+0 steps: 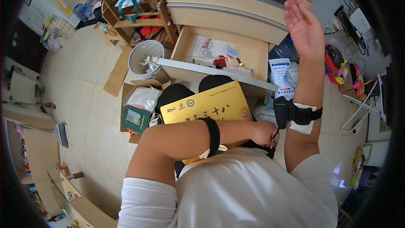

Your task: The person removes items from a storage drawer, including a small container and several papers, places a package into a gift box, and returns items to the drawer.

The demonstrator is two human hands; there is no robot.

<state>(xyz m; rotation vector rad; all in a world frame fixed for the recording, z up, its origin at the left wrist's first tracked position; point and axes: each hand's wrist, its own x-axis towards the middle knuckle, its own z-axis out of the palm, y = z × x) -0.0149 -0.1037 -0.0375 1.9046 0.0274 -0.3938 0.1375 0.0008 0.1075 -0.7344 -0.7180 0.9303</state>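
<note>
My right arm is raised, and my right hand (302,27) is empty with its palm showing, beside the dresser's right corner. A black strapped device (286,114) sits on that forearm over a white pad (302,128). My left arm, with a black band (213,136) and white padding, crosses my body. The fingers of my left hand (265,134) pinch a thin black cord below the device; the fingertips are partly hidden. A gold box or folder (205,101) with printed writing rests on my lap, partly under the left forearm.
An open wooden drawer (259,50) before me holds papers and small red items. To its left are a waste bin (131,58), a cardboard box (124,123) with a green box (136,119), and a wooden chair (139,22). Plastic packages (281,69) stand at its right.
</note>
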